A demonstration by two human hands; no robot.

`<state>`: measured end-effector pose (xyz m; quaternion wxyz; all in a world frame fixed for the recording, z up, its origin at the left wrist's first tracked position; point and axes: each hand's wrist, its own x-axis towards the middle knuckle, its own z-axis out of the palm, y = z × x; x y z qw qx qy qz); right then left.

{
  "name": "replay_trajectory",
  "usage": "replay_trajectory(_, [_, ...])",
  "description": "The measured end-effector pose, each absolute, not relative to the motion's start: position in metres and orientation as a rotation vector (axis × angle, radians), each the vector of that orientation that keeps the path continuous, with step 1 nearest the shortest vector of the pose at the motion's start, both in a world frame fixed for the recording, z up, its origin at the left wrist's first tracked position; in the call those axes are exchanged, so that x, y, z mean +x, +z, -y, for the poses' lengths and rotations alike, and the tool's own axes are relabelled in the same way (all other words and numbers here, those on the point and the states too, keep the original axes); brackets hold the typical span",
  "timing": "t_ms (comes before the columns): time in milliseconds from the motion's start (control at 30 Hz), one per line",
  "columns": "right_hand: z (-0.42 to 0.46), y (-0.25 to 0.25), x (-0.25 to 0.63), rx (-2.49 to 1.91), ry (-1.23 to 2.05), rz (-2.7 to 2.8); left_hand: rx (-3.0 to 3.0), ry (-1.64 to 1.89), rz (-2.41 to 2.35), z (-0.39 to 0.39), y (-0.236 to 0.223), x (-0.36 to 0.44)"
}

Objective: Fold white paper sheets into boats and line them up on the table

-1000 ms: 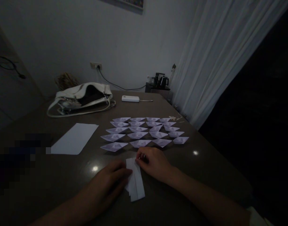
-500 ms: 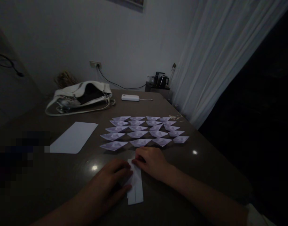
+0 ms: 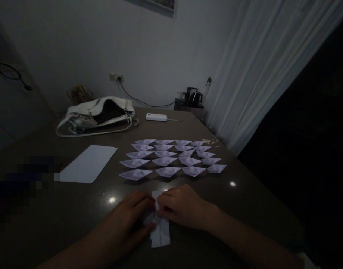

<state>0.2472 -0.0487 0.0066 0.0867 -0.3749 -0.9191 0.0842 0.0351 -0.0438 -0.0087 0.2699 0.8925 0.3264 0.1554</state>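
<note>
A folded strip of white paper lies on the table close to me, its long crease running away from me. My left hand grips its left side, fingertips and thumb closed on the paper. From the right, my right hand has thumb and fingers pinched on the paper near its far half. The fingers hide part of the folds. Just beyond my hands stand several white folded paper boats in close rows.
A stack of white paper sheets lies to the left on the brown table. Farther back are a white handbag and a white power bank with a short cord. A black kettle stands beyond the far edge, beside a sheer curtain.
My right hand has slid toward me along the paper, from its far end to nearer its middle. My left hand stays almost in place. The view has shifted slightly.
</note>
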Motion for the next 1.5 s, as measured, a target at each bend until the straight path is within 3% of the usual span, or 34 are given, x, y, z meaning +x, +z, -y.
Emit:
replay_trajectory(767, [0.067, 0.015, 0.240, -0.808, 0.288, 2.995, 2.457, 0.543, -0.806, 0.044, -0.010, 0.033])
replay_trajectory(1033, [0.055, 0.011, 0.249, -0.782, 0.765, 2.669, 2.469, 0.539, -0.826, 0.044, -0.011, 0.033])
replay_trajectory(1167, [0.039, 0.006, 0.256, -1.128, 0.574, 2.418, 2.472, 0.525, -0.845, 0.044, -0.011, 0.032])
replay_trajectory(1500, [0.050, 0.007, 0.246, -0.987, 0.532, 2.756, 2.465, 0.486, -0.808, 0.043, -0.006, 0.033])
